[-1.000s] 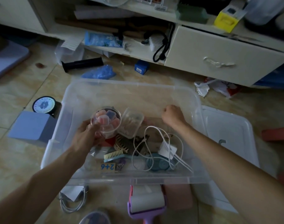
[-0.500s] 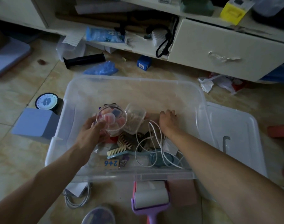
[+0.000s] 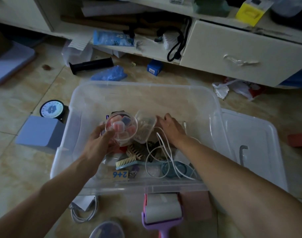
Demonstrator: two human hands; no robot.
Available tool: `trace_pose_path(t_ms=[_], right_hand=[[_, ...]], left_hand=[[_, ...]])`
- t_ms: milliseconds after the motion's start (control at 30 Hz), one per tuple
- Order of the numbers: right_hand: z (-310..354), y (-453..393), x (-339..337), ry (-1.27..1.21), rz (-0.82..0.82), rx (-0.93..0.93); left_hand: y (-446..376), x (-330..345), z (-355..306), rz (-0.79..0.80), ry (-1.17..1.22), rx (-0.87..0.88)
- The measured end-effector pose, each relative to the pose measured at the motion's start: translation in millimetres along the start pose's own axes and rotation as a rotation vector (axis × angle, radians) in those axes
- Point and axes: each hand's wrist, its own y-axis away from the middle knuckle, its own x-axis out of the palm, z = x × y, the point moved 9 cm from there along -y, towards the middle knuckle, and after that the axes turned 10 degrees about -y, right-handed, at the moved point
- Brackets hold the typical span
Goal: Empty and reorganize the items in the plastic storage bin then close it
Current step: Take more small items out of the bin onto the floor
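Note:
A clear plastic storage bin point(image 3: 215, 107) stands on the tiled floor, and its clear lid point(image 3: 260, 134) lies flat to its right. My left hand point(image 3: 98, 143) grips a round clear cup point(image 3: 121, 127) of small pink and blue cubes, held tilted over the bin. My right hand point(image 3: 170, 127) is low inside the bin, its fingers touching a clear rectangular container point(image 3: 145, 127). Under them lie a white cable point(image 3: 164, 148), a brown comb point(image 3: 134, 151), a teal brush point(image 3: 127, 161), a teal round piece point(image 3: 174, 169) and a "2+6" card point(image 3: 120, 175).
In front of the bin lie a purple lint roller point(image 3: 162, 210), a pink block point(image 3: 196, 203) and a coiled white cable point(image 3: 83, 215). To the left are a blue-grey box point(image 3: 40, 131) and a dial scale point(image 3: 52, 109). A cluttered cabinet point(image 3: 241, 54) stands behind.
My right hand has come down from the bin's far right wall to the floor of the bin and slid left to the rectangular container. My left hand has raised the cup slightly.

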Motion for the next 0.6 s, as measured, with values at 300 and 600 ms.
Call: trace_pose_path(t_ms=[300, 600], right_hand=[[-3, -2, 27, 0.084, 0.211, -0.004], [-12, 2, 15, 0.045, -0.005, 0.033]], left_hand=[[-6, -3, 7, -0.012, -0.028, -0.009], [-7, -2, 7, 0.009, -0.035, 0.019]])
